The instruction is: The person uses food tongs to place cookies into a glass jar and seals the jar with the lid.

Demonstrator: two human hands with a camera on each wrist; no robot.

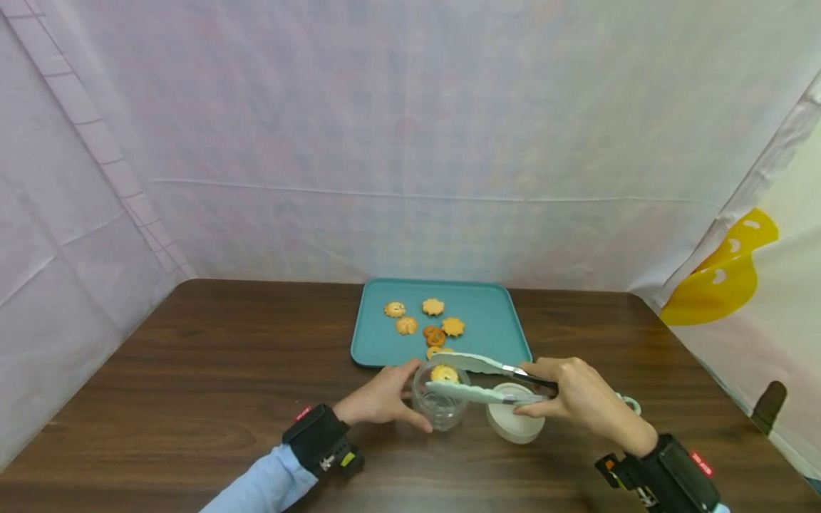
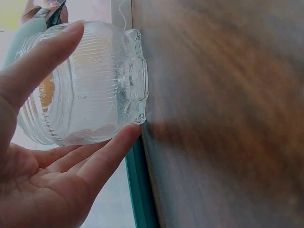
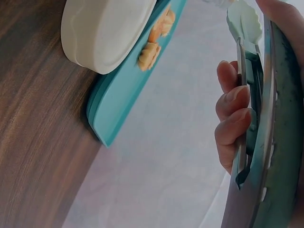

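Observation:
A clear glass jar (image 1: 441, 413) stands upright on the table, my left hand (image 1: 386, 396) holding it with thumb and fingers on opposite sides. My right hand (image 1: 574, 399) grips tongs (image 1: 477, 394) with pale green tips, fingers wrapped round the handles in the right wrist view. The tong tips reach over the jar's mouth. Between them a round yellow cookie (image 1: 444, 373) shows at the mouth; through the glass in the left wrist view, a yellow-orange piece (image 2: 46, 92) appears near the rim. Under the tongs, beside the jar, lies a round white lid (image 1: 516, 425).
Behind the jar, a teal tray (image 1: 490, 313) bears several cookies, among them a flower-shaped one (image 1: 432, 307), and brown pretzels (image 1: 435, 336). White cloth walls (image 1: 410, 142) close off the brown wooden table (image 1: 224, 370) at the back and sides.

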